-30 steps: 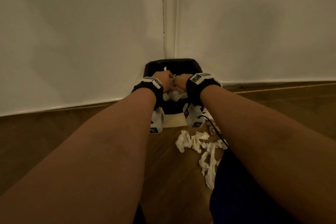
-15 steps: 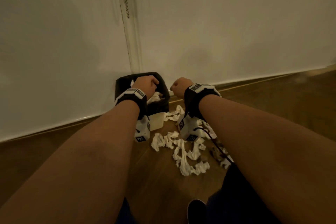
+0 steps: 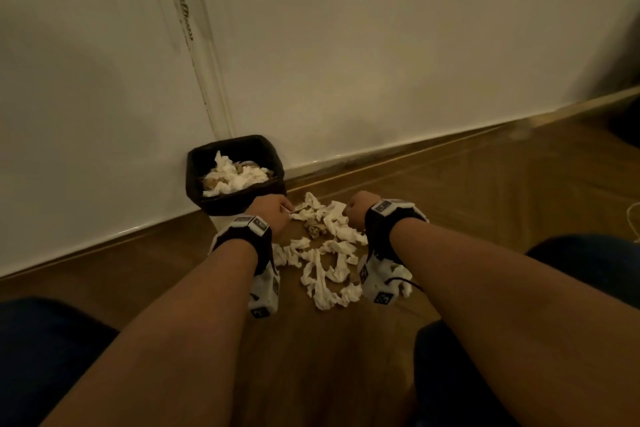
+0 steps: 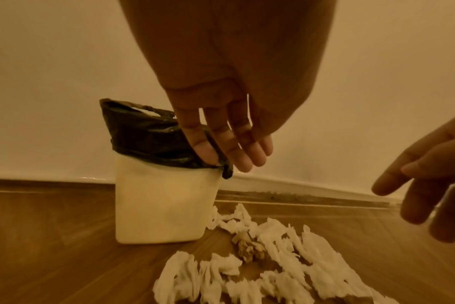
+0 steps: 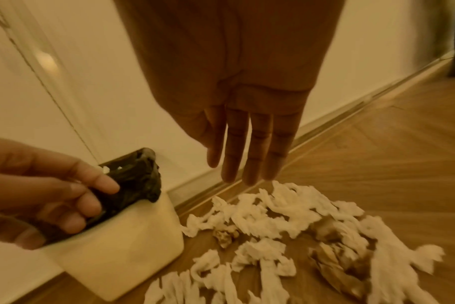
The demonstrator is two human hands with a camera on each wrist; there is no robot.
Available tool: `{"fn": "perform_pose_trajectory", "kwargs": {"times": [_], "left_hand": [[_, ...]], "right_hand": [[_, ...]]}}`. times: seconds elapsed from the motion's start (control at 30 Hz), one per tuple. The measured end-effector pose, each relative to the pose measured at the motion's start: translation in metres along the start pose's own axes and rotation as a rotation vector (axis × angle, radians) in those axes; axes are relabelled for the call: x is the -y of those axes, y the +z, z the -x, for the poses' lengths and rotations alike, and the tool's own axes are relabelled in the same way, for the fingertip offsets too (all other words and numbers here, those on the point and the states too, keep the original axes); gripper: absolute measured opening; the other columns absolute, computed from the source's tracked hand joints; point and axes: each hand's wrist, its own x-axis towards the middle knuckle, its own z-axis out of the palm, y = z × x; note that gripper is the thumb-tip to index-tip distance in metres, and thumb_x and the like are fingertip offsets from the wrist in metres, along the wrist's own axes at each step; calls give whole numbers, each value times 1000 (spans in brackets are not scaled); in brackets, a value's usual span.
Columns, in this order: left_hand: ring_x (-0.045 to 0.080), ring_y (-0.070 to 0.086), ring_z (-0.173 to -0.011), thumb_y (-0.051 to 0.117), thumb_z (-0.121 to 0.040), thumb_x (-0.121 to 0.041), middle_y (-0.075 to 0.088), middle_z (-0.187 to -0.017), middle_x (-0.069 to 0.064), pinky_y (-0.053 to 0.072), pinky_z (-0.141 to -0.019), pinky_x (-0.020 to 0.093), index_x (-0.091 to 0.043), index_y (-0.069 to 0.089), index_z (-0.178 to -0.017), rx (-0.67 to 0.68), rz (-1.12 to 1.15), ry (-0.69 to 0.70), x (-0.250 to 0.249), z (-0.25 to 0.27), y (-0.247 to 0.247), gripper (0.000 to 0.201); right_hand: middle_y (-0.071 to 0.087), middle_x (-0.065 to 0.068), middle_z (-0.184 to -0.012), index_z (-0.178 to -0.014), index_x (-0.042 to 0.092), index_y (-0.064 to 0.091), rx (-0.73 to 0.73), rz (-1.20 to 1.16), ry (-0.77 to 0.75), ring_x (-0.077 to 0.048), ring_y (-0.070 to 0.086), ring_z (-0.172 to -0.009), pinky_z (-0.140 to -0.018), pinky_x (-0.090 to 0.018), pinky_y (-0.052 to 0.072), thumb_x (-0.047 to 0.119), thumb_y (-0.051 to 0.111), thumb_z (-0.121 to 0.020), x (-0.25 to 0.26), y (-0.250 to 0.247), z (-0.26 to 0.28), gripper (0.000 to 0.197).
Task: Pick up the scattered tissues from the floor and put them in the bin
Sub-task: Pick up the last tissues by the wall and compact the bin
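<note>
Both hands have left the bin (image 3: pixel 235 198), now partly filled, and come down over the tissues (image 3: pixel 325 253) still on the floor. Left hand (image 4: pixel 221 131) and right hand (image 5: pixel 247 144): fingers straight, empty. Another gather is due.

A: What's the surface?
B: Wood floor (image 3: pixel 502 191), herringbone planks, meeting a white wall.
A: What's on it?
B: Cream bin (image 4: pixel 164 201) w/ black liner, against the wall. Scattered tissues (image 3: pixel 325 253) at its 4 o'clock, nearest ones just beside its base.
</note>
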Motion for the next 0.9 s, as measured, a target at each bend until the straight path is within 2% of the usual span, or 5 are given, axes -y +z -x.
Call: {"fn": "perform_pose_trajectory", "kwargs": {"times": [0.23, 0.6, 0.7, 0.77, 0.9], "left_hand": [[19, 62, -94, 45, -88, -12, 65, -114, 5, 50, -77, 27, -26, 65, -93, 15, 18, -14, 14, 8, 29, 25], [26, 53, -116, 46, -95, -10, 54, -131, 8, 45, -95, 32, -20, 65, -109, 154, -113, -132, 56, -7, 96, 26], [29, 46, -123, 46, -93, -8, 44, -136, 10, 44, -99, 38, -24, 64, -108, 136, -158, -169, 65, -12, 112, 29], [29, 41, -126, 48, -91, -10, 39, -136, 8, 42, -99, 41, -27, 61, -110, 93, -166, -200, 68, -13, 123, 29], [31, 30, -130, 49, -87, -12, 31, -140, 6, 32, -105, 47, -29, 49, -127, -6, -134, -204, 70, -15, 142, 43]], "right_hand": [[61, -15, -120, -118, 4, 59, 51, 20, 15, -32, 59, -108, -88, -38, 48, 17, 44, -96, -14, 37, -3, 29], [29, 7, -64, -72, 27, 41, 164, 63, 142, -11, 30, -53, -59, -24, 33, 30, 46, -94, -60, 123, -35, 23], [55, -4, -102, -122, 17, 50, 205, -10, 170, -23, 56, -87, -76, -32, 43, 33, 46, -93, -71, 143, -44, 33], [41, -14, -136, -136, 13, 37, 200, -16, 228, -35, 47, -119, -97, -41, 41, 32, 50, -91, -78, 153, -51, 50], [17, -14, -151, -140, 15, 29, 175, -2, 284, -41, 32, -132, -106, -47, 36, 33, 56, -90, -90, 163, -59, 60]]}}
